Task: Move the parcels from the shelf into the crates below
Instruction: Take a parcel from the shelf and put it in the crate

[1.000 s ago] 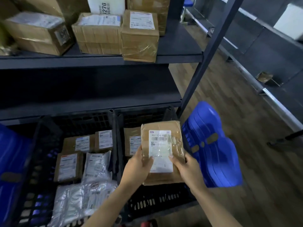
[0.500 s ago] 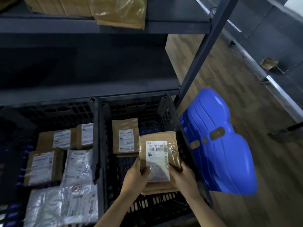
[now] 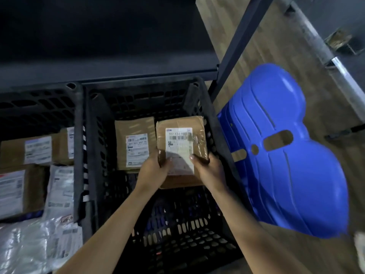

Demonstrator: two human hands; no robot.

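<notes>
Both hands on the parcel [image 3: 180, 135] rn: left hand [image 3: 152, 170] and right hand [image 3: 210, 171] grip its near corners, thumbs on the label, inside the right crate [image 3: 215, 123]. Another box [image 3: 135, 143] sits just left of the left fingers.

Left hand [image 3: 153, 171]: fingers curled round the near left corner of a parcel [image 3: 182, 133], thumb lying on top.
Right hand [image 3: 209, 168]: grips the near right corner, thumb on the top face.
Forearms [image 3: 110, 230]: bare, both stretched forward, converging toward the hands.
</notes>
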